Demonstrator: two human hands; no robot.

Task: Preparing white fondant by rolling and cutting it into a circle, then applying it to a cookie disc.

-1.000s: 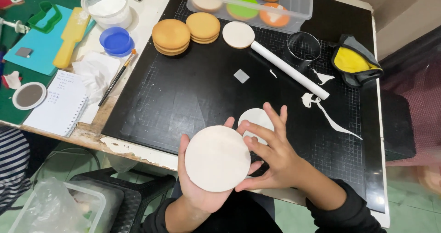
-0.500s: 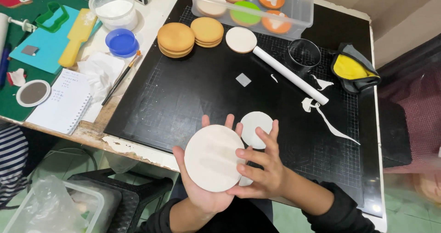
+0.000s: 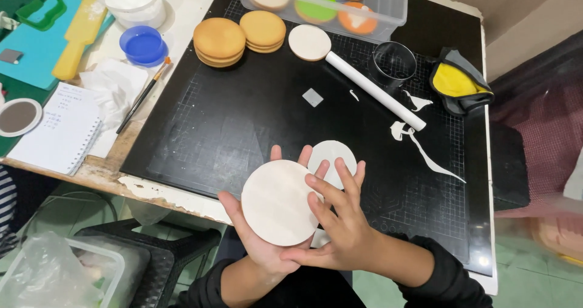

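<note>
Two hands meet at the near edge of the black cutting mat [image 3: 200,132], and between them we see a pale round disc [image 3: 278,202], seemingly a biscuit faced with white icing. The left hand [image 3: 258,241] lies open beneath it, palm up, cradling the disc from below with fingertips showing past its far rim; we judge this flat support keeps the soft face level. The right hand [image 3: 343,223] rests spread fingers on the disc's right edge, pressing lightly rather than clenching, apparently to smooth or seat the covering. Just beyond the fingers, flat on the mat, lies a second white disc [image 3: 334,156], close at hand. Farther off we find a white rolling pin [image 3: 373,89] lying aslant, a round metal cutter [image 3: 393,62] just to its right, and white trimmings [image 3: 425,147] near its nearer end, probably waste from cutting. At the far left of the mat stand two stacks of plain brown biscuits [image 3: 240,36], with one white-topped biscuit [image 3: 310,42] just to their right, touching the pin's far end. A clear tub [image 3: 388,4] of coloured biscuits sits at the far edge. Left of the mat are a blue dish [image 3: 143,44], a brush [image 3: 143,95] and a notepad [image 3: 57,129].
</note>
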